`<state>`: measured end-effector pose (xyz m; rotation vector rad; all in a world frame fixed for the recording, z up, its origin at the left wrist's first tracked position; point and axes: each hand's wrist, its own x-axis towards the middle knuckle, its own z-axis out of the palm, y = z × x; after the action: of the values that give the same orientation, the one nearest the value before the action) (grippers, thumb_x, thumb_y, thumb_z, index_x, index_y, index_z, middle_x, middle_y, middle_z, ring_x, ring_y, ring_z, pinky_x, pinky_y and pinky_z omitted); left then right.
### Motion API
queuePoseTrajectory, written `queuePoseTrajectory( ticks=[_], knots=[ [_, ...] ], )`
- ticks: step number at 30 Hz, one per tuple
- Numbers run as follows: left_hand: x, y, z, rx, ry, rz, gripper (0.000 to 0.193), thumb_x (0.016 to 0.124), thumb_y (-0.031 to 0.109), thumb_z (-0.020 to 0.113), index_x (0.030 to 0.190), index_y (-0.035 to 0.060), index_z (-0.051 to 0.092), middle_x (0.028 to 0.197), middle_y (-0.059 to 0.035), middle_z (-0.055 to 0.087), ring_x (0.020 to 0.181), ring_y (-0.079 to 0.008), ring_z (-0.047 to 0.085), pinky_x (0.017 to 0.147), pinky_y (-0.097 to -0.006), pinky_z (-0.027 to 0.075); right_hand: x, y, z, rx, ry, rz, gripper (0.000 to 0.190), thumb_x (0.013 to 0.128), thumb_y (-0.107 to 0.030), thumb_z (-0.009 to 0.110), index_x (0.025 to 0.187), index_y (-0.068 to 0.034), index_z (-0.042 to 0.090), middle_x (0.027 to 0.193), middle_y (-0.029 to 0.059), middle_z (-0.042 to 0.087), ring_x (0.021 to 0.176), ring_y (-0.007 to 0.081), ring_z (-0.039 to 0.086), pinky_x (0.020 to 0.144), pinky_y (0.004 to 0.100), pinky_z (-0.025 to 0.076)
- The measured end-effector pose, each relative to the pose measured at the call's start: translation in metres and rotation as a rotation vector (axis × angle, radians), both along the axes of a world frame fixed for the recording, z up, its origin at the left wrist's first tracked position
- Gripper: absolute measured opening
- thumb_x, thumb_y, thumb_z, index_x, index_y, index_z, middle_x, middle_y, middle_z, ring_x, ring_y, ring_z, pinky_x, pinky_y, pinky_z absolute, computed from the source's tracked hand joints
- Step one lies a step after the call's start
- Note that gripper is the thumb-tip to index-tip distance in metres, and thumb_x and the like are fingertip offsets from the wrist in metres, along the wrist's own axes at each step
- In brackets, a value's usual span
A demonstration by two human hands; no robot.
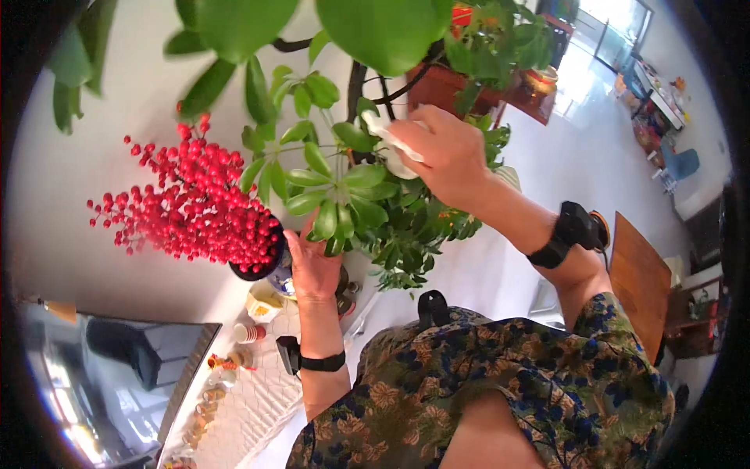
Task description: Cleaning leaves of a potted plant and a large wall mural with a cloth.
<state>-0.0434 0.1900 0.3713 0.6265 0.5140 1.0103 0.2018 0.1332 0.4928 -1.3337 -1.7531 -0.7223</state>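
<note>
A leafy green potted plant (369, 211) with glossy leaflets in rosettes fills the space before me. My right hand (448, 152) is closed around a white cloth or tissue (395, 143), which is up among the leaves beside a dark stem (355, 88). My left hand (316, 267) is raised, palm towards me, under a leaf rosette (337, 190). Its thumb shows, but leaves cover the fingertips, so I cannot see whether they grip a leaf. Left of that hand, red berry sprays (199, 199) stand in a dark vase (258, 269).
Below left, a covered cabinet top (252, 398) carries paper cups (249, 333), a tissue box (263, 302) and several small ornaments (205, 407). A television (123, 375) stands beside it. Large leaves (381, 29) hang close overhead. A wooden table (638, 281) is at right.
</note>
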Motion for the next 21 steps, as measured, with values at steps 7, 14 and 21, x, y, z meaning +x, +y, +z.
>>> queuePoseTrajectory(
  ticks=[7,14,21],
  knots=[
    [0.009,-0.004,-0.003,-0.166,0.032,0.098,0.074,0.091,0.062,0.05,0.138,0.0056,0.046,0.136,-0.0113,0.053,0.127,-0.0275,0.048,0.108,-0.0452,0.033,0.01,-0.015,-0.025,-0.013,-0.127,-0.07,0.02,0.072,-0.015,0.065,0.092,-0.012,0.063,0.08,0.0065,0.054,0.073,0.0238,0.06,0.058,0.0343,0.049],
    [-0.007,0.002,-0.032,-0.075,-0.128,-0.056,0.065,0.094,0.058,0.047,0.129,0.0036,0.052,0.127,-0.0127,0.059,0.115,-0.0281,0.057,0.097,-0.0426,0.045,0.003,-0.038,-0.084,-0.208,-0.201,-0.09,0.019,0.073,-0.015,0.063,0.091,-0.01,0.061,0.075,0.0041,0.048,0.069,0.0201,0.056,0.055,0.0323,0.047],
    [0.002,-0.011,-0.058,-0.066,-0.199,-0.045,0.073,0.093,0.062,0.043,0.135,0.002,0.042,0.13,-0.0194,0.054,0.12,-0.0356,0.053,0.105,-0.0464,0.04,-0.034,-0.064,-0.154,-0.396,-0.299,0.076,0.018,0.072,-0.018,0.06,0.086,-0.008,0.059,0.077,0.0042,0.05,0.074,0.0201,0.057,0.058,0.0313,0.047]
  ],
)
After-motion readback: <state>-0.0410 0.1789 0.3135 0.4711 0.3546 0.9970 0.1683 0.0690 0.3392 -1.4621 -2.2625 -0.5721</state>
